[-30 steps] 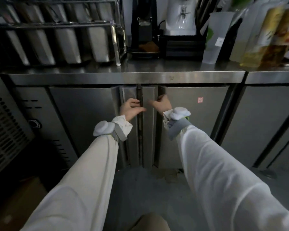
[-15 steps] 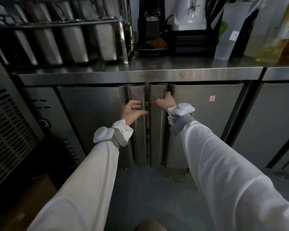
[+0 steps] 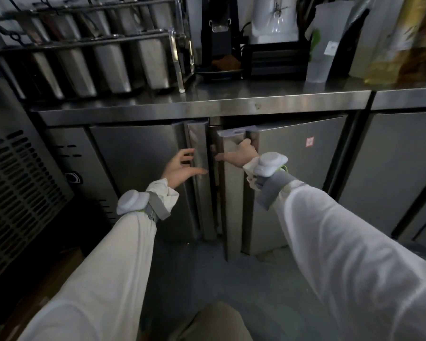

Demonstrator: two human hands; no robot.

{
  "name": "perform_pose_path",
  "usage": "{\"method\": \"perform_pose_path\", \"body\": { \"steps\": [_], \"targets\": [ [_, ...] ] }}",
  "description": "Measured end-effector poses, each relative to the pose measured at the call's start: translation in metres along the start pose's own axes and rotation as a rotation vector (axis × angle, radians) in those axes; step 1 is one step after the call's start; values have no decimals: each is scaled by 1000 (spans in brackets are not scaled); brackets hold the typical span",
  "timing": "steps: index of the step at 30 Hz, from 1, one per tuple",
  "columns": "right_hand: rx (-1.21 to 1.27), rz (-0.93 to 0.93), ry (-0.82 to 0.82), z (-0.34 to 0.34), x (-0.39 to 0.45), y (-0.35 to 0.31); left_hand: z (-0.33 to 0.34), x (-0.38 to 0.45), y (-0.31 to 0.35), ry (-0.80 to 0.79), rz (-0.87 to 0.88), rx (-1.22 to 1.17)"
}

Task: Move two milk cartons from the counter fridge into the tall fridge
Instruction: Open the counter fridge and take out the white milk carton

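Stainless-steel worktop point(image 3: 207, 102) over the under-counter steel fridge; dim kitchen. Item: right-hand steel fridge door point(image 3: 298, 173), ajar, my right hand point(image 3: 241, 153) curled round its vertical handle edge. Item: left-hand steel fridge door point(image 3: 133, 173), apparently shut, my left hand point(image 3: 180, 166) spread loose beside its handle, grasping nothing. Milk cartons: not visible, presumably inside; tall fridge out of view. I judged cartons would be moderately heavy, possibly damp and slippery, walls yielding, best held round the body, not squeezed.
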State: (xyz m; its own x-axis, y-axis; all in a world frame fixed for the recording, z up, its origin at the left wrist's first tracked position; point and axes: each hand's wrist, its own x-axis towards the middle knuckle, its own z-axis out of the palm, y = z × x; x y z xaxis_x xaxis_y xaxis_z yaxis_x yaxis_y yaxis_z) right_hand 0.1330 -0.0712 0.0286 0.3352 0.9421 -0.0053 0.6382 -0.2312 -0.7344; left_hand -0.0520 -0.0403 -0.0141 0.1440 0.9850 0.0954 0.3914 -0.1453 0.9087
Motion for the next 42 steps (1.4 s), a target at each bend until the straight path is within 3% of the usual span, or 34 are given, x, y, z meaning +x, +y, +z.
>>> {"method": "perform_pose_path", "body": {
  "steps": [6, 11, 14, 16, 21, 29, 35, 42],
  "targets": [
    [-42, -155, -4, -40, -38, 15, 12, -36, 16, 40, 47, 25],
    [-153, -269, 216, -60, -71, 30, 25, -60, 30, 34, 50, 39],
    [-252, -420, 444, -66, -88, 32, 32, -75, 38, 38, 53, 37],
    [-353, -528, 492, -72, -92, 28, 34, -78, 41, 48, 54, 33],
    [-594, -651, 271, -92, -110, 23, 40, -98, 52, 29, 79, 40],
    [-687, -530, 293, -112, -128, 20, 44, -118, 65, 26, 94, 30],
    [-934, -347, 101, -102, -134, 13, 44, -125, 63, 42, 77, 31],
    [-646, -316, 20, -55, -126, 56, 60, -126, 61, 42, 34, 44]
  ]
}}
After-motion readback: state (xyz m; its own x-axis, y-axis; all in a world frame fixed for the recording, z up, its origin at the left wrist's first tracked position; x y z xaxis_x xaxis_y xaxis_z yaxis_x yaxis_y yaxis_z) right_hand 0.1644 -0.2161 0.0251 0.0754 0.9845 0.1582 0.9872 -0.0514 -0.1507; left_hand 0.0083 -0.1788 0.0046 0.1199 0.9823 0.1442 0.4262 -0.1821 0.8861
